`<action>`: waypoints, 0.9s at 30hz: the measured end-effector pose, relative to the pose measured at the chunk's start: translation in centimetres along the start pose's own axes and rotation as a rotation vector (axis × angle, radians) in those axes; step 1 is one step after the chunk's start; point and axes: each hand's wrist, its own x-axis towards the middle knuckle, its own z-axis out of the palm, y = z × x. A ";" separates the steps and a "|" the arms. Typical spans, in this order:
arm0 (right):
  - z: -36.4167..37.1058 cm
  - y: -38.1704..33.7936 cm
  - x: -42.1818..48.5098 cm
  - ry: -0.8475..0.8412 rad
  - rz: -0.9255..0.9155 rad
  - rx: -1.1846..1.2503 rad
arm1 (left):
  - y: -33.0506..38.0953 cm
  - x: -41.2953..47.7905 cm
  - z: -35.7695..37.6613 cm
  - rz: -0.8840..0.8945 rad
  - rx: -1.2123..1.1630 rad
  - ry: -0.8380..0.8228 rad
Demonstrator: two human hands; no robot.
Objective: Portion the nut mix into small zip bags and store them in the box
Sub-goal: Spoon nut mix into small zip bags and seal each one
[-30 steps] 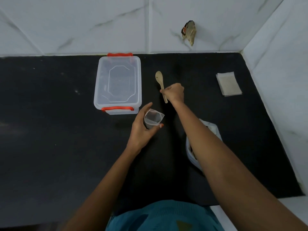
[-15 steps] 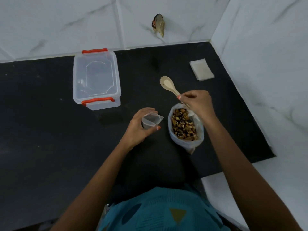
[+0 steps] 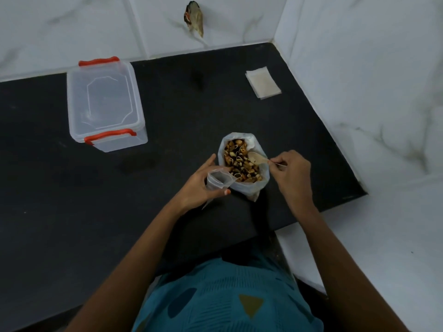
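The small zip bag point(image 3: 219, 180) is gripped by the left hand point(image 3: 199, 185) with curled fingers. Its mouth is held open just beside the large bag point(image 3: 247, 191), presumably to shorten the transfer. The wooden spoon point(image 3: 257, 158) is pinched by the right hand point(image 3: 291, 173), bowl resting on the nut mix point(image 3: 239, 161). The box point(image 3: 105, 104) (lidded, apparently empty) stands well apart.

The right hand point(image 3: 291, 174) has swung the wooden spoon point(image 3: 256, 157) off the counter point(image 3: 119, 212) and into the nut mix point(image 3: 239, 165).

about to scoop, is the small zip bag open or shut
Open: the small zip bag, held in the left hand, has a gaping mouth.
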 end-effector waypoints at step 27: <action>2.9 -1.5 0.5 -0.184 0.478 0.399 | -0.5 0.4 0.9 0.010 -0.168 -0.093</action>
